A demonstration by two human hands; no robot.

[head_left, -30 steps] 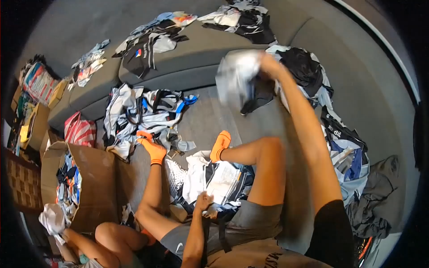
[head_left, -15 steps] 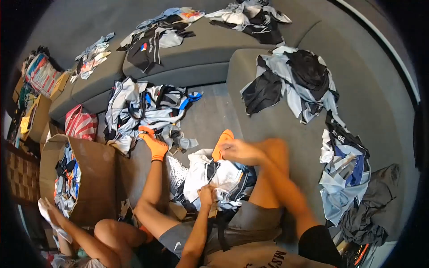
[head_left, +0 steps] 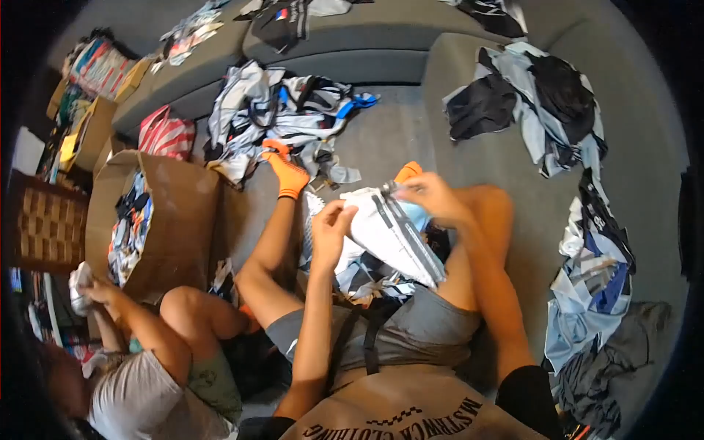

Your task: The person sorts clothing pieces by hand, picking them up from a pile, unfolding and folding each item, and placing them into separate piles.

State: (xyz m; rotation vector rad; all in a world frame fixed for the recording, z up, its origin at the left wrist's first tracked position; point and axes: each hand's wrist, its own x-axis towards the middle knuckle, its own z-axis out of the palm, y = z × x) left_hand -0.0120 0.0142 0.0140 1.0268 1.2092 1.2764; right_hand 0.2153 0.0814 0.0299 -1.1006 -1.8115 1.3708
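Observation:
A white piece of fabric with dark grey stripes (head_left: 389,236) is stretched out between my two hands over my lap. My left hand (head_left: 332,229) pinches its upper left edge, thumb against fingers. At the upper right corner, my right hand (head_left: 434,199) is closed on the same piece, near a small dark bunched bit. Beneath it, a heap of fabric scraps (head_left: 352,275) in white, black and light blue lies between my legs, partly covered by the held piece. Orange socks (head_left: 291,178) are on my feet.
Left of me stands an open cardboard box (head_left: 180,213) of scraps, with a red-striped bag (head_left: 167,134) behind it. A fabric pile (head_left: 253,99) lies ahead by the grey sofa (head_left: 367,62). Clothes (head_left: 561,95) lie at right. A seated person (head_left: 147,389) holds white cloth (head_left: 79,287).
Both hands have lifted the striped white fabric from the heap and spread it; my left hand moved up, my right hand closed on its corner. The view tilted down and shifted left.

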